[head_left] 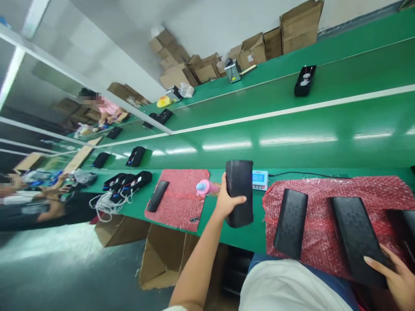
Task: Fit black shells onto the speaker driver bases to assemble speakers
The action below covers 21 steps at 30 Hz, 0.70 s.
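Note:
My left hand [226,201] is closed around a black plastic speaker housing [240,185], held upright above the green bench [244,239]. To the right, my right hand [397,274] grips the near end of a second black housing [355,229], thumb on top. That one is over a red bubble-wrap sheet [319,190]. Another black housing [291,222] lies on the sheet between my hands, and a further dark housing [405,224] is cut off by the right edge. Just behind the left-hand housing is a small white meter [260,179] with a lit blue screen.
A pink-capped bottle [207,187] and a narrow black part [158,196] are on the left bubble wrap [181,203]. Black units with white cables [112,203] lie farther left. A conveyor [227,110] carries an opened unit [305,80]. Open cartons [164,255] stand below. Two people work at left.

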Motion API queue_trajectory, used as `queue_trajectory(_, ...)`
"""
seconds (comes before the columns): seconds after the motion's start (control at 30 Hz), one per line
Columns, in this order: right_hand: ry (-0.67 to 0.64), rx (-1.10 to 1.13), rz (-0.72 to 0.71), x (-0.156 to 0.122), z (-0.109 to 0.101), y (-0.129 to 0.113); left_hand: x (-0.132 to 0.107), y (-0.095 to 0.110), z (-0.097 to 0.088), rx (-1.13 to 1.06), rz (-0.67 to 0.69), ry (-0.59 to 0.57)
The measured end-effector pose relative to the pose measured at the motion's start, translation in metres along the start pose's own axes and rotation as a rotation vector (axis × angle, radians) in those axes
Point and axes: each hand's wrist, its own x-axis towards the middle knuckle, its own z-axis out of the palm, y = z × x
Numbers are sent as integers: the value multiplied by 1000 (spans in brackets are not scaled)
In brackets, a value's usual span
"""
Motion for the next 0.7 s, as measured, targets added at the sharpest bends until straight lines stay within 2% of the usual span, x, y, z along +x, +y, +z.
queue_trajectory(0.07,-48,76,61,4,0,1,-59,-19,14,338,-65,74)
queue_trajectory(0.13,-63,155,78,10,2,5,-103,-42,30,550,-191,66)
queue_trajectory(0.23,-73,189,27,18,4,13,-138,-73,51,690,-356,65)
queue_trajectory(0.33,-82,187,-4,22,4,14,-147,-91,65,727,-406,90)
queue_trajectory(0.43,-70,156,-53,22,3,12,-145,-97,71,736,-401,84)
queue_trajectory(0.53,-74,109,-107,21,1,12,-142,-99,70,756,-406,64)
queue_trajectory(0.7,-54,48,-161,19,2,25,-145,-112,64,799,-363,156)
